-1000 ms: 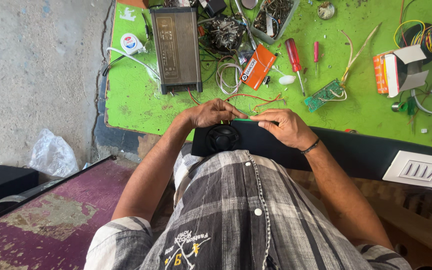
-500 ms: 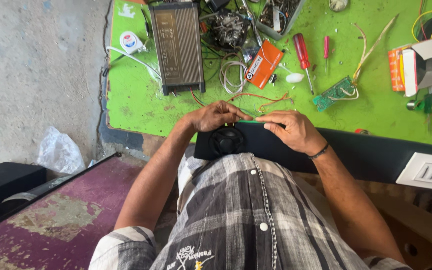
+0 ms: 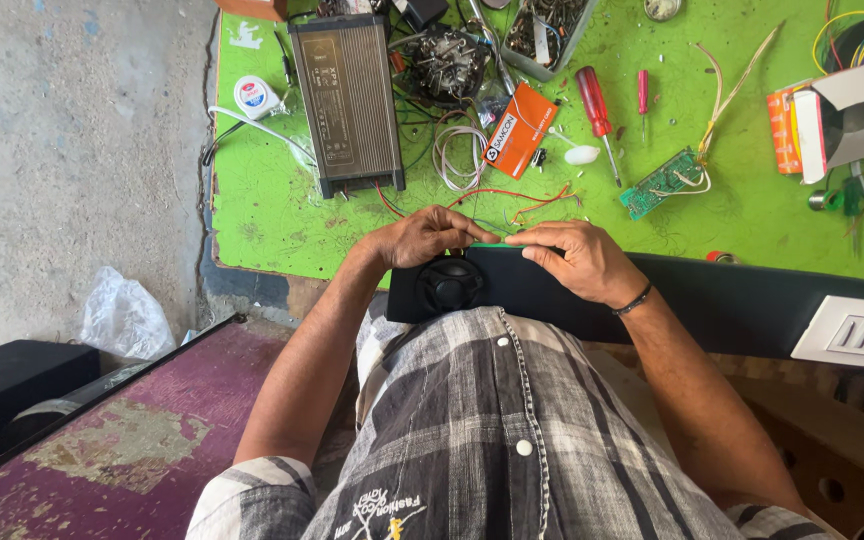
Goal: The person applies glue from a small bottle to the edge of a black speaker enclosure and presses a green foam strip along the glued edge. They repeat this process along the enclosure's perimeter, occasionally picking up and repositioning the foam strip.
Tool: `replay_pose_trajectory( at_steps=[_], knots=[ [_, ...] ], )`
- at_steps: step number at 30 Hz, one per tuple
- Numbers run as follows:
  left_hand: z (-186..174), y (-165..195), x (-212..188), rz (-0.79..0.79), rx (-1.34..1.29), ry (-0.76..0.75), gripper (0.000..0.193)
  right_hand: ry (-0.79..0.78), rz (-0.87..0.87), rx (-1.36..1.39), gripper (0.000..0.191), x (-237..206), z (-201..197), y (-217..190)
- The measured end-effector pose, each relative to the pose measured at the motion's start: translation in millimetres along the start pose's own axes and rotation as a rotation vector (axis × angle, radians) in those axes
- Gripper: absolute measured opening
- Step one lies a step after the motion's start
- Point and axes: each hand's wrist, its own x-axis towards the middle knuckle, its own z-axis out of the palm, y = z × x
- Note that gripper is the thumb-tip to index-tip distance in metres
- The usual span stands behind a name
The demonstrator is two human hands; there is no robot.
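Fingers (image 3: 542, 245) of both hands pinch a thin green strip (image 3: 497, 243), lying left-right along the black speaker bar's (image 3: 752, 300) top edge, by the green surface (image 3: 282, 220); right hand (image 3: 577, 262) covers more.

The green bench (image 3: 272, 215) carries most of the clutter. At eleven o'clock lies a long dark ribbed metal box (image 3: 345, 100), with a small round tape reel (image 3: 255, 97) just beside it to the left. Near twelve o'clock sit a tangled motor part (image 3: 444, 62), a coil of white wire (image 3: 460, 155) and an orange card (image 3: 520, 130). At one o'clock are a red-handled screwdriver (image 3: 594, 105), a smaller red one (image 3: 642, 92) and a green circuit board (image 3: 661, 184). At three o'clock rests a white switch plate (image 3: 860, 332). At nine o'clock, a crumpled plastic bag (image 3: 124, 315) lies on the floor.
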Motion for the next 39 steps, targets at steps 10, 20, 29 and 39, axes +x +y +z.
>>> replay_pose_trajectory(
  at_steps=[10,20,29,39],
  knots=[
    [0.9,-0.9,0.0,0.024,0.003,-0.01,0.032,0.003,0.0,-0.006,0.023,-1.7,-0.2,-3.1],
    [1.7,0.5,-0.6,-0.029,0.059,0.013,0.032,0.006,0.016,-0.003,0.023,-2.5,0.6,-3.3],
    [2.6,10.0,-3.2,0.021,0.05,0.007,0.032,-0.002,0.009,0.021,0.023,-2.8,0.2,-1.9],
    [6.1,34.9,-3.1,0.071,0.226,0.042,0.034,0.031,-0.04,0.0,0.021,-5.7,-3.8,4.4]
  ],
)
